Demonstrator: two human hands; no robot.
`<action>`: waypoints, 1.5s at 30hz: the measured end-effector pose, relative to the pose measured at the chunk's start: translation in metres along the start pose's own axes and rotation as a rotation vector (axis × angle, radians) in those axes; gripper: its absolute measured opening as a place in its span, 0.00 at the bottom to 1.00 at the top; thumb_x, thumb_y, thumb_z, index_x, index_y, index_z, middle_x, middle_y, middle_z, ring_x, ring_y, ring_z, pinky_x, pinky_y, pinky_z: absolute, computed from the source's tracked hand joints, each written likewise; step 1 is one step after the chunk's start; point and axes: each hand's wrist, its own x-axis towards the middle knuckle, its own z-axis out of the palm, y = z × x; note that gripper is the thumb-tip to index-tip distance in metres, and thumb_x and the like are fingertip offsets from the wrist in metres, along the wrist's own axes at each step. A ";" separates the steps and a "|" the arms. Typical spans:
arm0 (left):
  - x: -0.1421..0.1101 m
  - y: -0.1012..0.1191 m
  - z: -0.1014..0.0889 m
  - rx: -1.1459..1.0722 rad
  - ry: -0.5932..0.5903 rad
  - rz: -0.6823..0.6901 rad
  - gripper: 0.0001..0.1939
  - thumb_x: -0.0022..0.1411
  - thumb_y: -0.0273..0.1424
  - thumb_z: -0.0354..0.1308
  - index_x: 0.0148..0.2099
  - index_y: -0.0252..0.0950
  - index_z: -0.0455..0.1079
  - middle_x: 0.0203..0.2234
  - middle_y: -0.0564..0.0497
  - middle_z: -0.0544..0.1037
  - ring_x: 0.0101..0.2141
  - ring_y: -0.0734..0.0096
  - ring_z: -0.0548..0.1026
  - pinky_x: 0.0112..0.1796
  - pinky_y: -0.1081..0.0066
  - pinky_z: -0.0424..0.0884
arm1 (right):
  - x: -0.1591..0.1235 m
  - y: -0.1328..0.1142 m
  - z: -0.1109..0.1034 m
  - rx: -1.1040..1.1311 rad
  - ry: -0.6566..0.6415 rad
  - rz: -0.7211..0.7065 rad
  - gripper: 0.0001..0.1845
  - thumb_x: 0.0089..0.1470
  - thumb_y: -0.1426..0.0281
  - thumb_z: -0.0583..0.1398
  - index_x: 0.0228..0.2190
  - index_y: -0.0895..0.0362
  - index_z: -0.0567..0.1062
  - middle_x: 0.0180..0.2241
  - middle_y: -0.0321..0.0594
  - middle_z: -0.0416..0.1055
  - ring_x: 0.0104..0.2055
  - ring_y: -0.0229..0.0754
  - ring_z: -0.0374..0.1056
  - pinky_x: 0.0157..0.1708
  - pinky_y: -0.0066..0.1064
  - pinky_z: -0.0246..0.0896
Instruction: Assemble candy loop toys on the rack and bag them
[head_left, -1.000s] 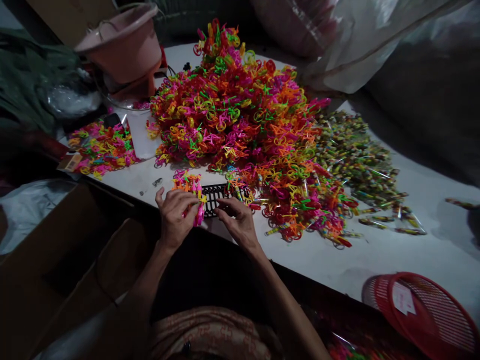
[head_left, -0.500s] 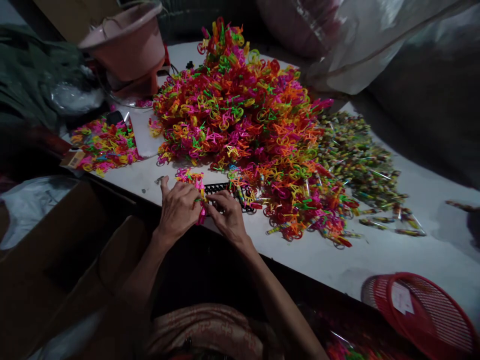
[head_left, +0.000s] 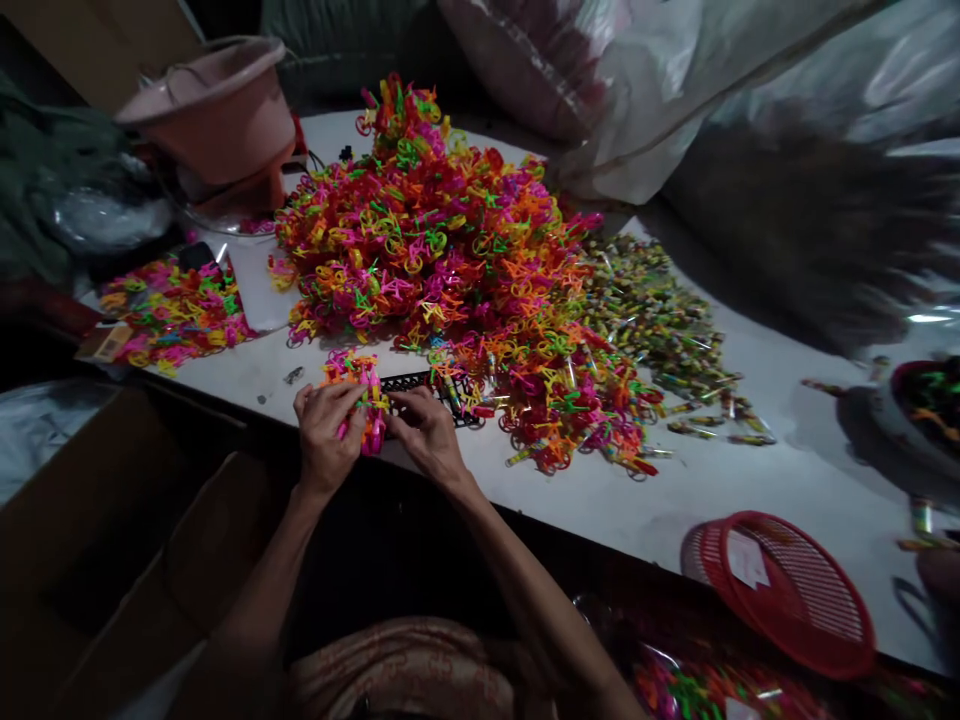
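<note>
Both of my hands meet at the front edge of the white table, over a black lattice rack [head_left: 405, 381]. My left hand [head_left: 328, 432] has its fingers closed on a row of small bright plastic toy parts [head_left: 373, 432], pink, yellow and orange, at the rack's left end. From the other side, my right hand [head_left: 429, 432] brings thumb and forefinger together against the row's right side. Whatever sits between those fingertips is too small to make out. Behind the hands rises a large heap of coloured plastic toy parts [head_left: 450, 230], some with wheel-like rings.
Thin wrapped sticks [head_left: 652, 310] lie piled right of the heap. A red mesh basket [head_left: 799, 590] sits at the front right edge, and a bowl [head_left: 926, 410] farther right. At the left are a pink basin [head_left: 217, 115] and a bag of parts [head_left: 176, 305]. An open carton [head_left: 90, 470] stands below.
The view has swung right, so the table's contents appear farther left and a bowl shows at the right. My left fingers have drawn in around the row of parts; my right hand stays beside it.
</note>
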 end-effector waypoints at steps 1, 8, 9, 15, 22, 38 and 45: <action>-0.001 0.000 0.000 0.011 0.001 -0.012 0.08 0.61 0.31 0.55 0.42 0.40 0.74 0.36 0.49 0.80 0.39 0.66 0.76 0.52 0.56 0.58 | -0.002 0.002 0.000 0.020 0.023 0.008 0.13 0.52 0.73 0.62 0.41 0.55 0.79 0.32 0.38 0.70 0.33 0.38 0.66 0.33 0.29 0.63; 0.006 0.009 -0.005 0.082 -0.075 -0.019 0.07 0.59 0.27 0.56 0.33 0.43 0.74 0.27 0.54 0.79 0.35 0.65 0.75 0.54 0.51 0.54 | -0.005 0.007 0.005 0.026 -0.011 -0.033 0.12 0.54 0.73 0.59 0.38 0.54 0.80 0.29 0.38 0.70 0.33 0.39 0.66 0.33 0.30 0.62; 0.009 0.010 -0.006 0.100 -0.103 -0.016 0.07 0.57 0.26 0.56 0.31 0.43 0.74 0.26 0.54 0.79 0.37 0.64 0.74 0.55 0.50 0.52 | -0.004 0.007 0.006 0.018 -0.011 -0.034 0.11 0.55 0.73 0.59 0.38 0.53 0.80 0.29 0.38 0.70 0.33 0.39 0.66 0.33 0.30 0.62; 0.020 0.008 -0.005 0.106 -0.140 -0.153 0.05 0.51 0.26 0.58 0.26 0.41 0.67 0.23 0.56 0.76 0.32 0.63 0.73 0.55 0.49 0.53 | 0.003 0.005 0.007 0.041 0.006 -0.034 0.09 0.55 0.72 0.60 0.33 0.54 0.82 0.27 0.38 0.69 0.32 0.39 0.66 0.32 0.29 0.61; 0.015 0.006 -0.009 0.029 -0.096 -0.085 0.07 0.55 0.28 0.57 0.25 0.41 0.67 0.22 0.57 0.76 0.31 0.67 0.74 0.54 0.54 0.54 | 0.001 0.004 0.012 0.077 0.017 -0.006 0.08 0.55 0.71 0.60 0.33 0.55 0.81 0.25 0.36 0.69 0.31 0.38 0.66 0.32 0.28 0.60; 0.003 -0.002 -0.007 -0.060 -0.026 -0.107 0.03 0.55 0.29 0.59 0.29 0.40 0.71 0.27 0.54 0.79 0.32 0.68 0.76 0.46 0.61 0.64 | -0.006 0.004 0.013 0.126 -0.026 0.081 0.13 0.51 0.71 0.62 0.41 0.55 0.79 0.30 0.38 0.72 0.30 0.37 0.68 0.29 0.27 0.63; -0.002 -0.001 -0.003 -0.011 0.017 -0.169 0.04 0.54 0.26 0.57 0.34 0.40 0.70 0.29 0.53 0.79 0.34 0.66 0.76 0.49 0.57 0.64 | -0.005 -0.012 0.001 -0.075 -0.001 -0.102 0.14 0.55 0.71 0.60 0.44 0.50 0.78 0.43 0.42 0.69 0.40 0.41 0.69 0.40 0.33 0.66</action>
